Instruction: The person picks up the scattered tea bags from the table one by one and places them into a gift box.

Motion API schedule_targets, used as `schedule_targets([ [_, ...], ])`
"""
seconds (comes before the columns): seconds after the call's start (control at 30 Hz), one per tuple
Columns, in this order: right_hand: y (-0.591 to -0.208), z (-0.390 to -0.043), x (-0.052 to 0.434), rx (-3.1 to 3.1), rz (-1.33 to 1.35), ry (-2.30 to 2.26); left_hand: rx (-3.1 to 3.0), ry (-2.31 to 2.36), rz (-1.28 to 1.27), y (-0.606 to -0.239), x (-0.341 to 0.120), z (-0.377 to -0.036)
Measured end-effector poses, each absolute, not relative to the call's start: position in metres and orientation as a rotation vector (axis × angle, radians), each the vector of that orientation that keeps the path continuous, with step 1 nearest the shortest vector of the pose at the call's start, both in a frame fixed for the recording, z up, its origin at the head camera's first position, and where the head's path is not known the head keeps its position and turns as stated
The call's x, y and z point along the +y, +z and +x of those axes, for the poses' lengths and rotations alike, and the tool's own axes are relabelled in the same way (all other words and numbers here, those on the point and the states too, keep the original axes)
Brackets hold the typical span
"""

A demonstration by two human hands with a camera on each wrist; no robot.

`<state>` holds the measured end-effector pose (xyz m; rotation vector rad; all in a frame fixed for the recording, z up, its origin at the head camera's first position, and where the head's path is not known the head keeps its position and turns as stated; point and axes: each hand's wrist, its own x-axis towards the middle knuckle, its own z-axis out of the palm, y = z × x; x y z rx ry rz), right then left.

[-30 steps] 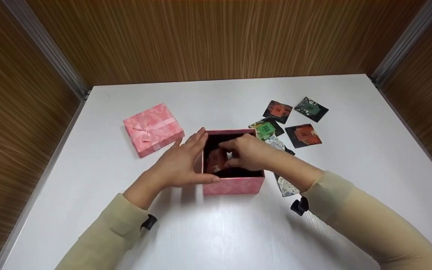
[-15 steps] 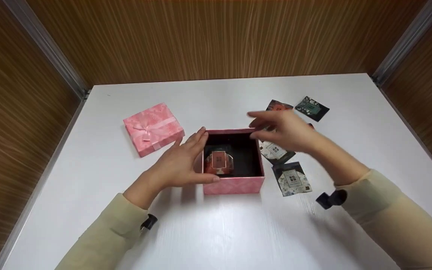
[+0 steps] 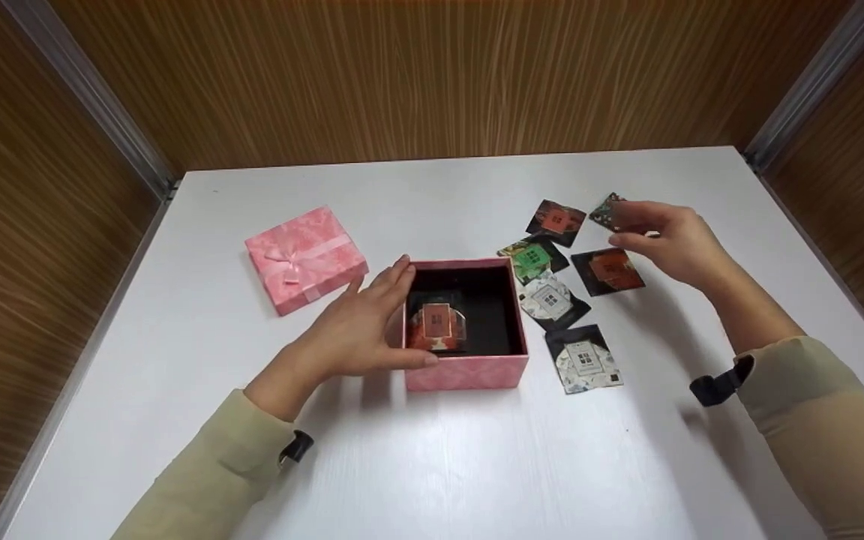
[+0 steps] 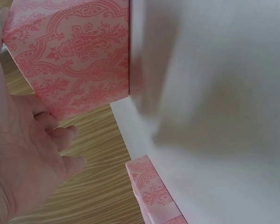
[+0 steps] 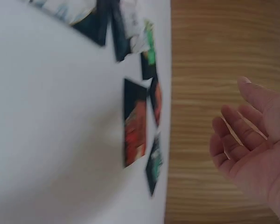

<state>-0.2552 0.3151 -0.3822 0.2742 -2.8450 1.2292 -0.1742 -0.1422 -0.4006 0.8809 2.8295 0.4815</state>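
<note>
My left hand (image 3: 361, 330) rests on the left side of an uncovered pink box (image 3: 469, 373), thumb along the front rim and fingertips at the back left corner. In the left wrist view, its other fingers lie loosely bent beside the patterned box wall (image 4: 79, 51). Inside the black interior lies a red-labelled square sachet (image 3: 437, 322), partly over something dark. My right hand (image 3: 676, 240) hovers over a dark green sachet (image 3: 606, 211) at the back right, partly covering it. In the right wrist view the right hand (image 5: 252, 140) holds nothing, fingers loosely bent.
Right of the box lie two red sachets (image 3: 556, 220) (image 3: 609, 271), a green-labelled one (image 3: 533, 257) and two white floral ones (image 3: 552, 300) (image 3: 586, 360). A pink lid (image 3: 308, 259) with a ribbon bow lies left of the box. Wooden panels (image 3: 447, 82) border the white table (image 3: 432, 465).
My right hand has left the box interior and moved right, over the dark green sachet. The red sachet now lies flat in the box. My left hand stays on the box.
</note>
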Motion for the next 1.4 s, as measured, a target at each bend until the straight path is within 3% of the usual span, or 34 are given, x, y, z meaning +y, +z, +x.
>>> schedule_targets([
  [0.47,-0.425,-0.266,0.347,-3.052,0.252,1.447,2.832,0.476,0.893,-0.401,-0.142,-0.175],
  [1.4,-0.451,-0.28,0.349,-3.138,0.238,1.532,2.824,0.461,0.868,-0.4,-0.141,-0.175],
])
